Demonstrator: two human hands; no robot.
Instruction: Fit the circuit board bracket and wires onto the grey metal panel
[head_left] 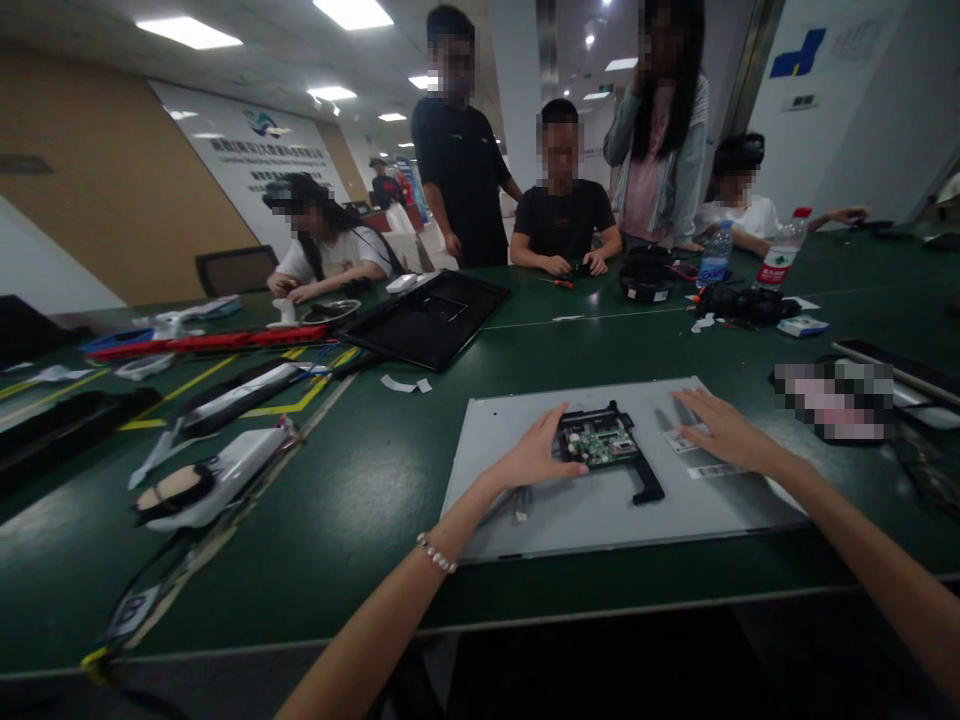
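A grey metal back panel (570, 505) lies flat on the green table in front of me. On it sits a green circuit board (600, 440) in a black bracket (645, 482). My left hand (536, 455) rests at the board's left edge, thumb and fingers touching the bracket. My right hand (724, 430) lies flat on the panel to the right of the board, fingers spread, beside white barcode labels (709, 470). A bead bracelet is on my left wrist.
A black monitor frame (431, 320) lies further back. White and black plastic covers (217, 475) and a red strip (210, 342) lie at the left. Water bottles (784, 250) and a black device (645, 280) stand at the far side, where several people sit or stand.
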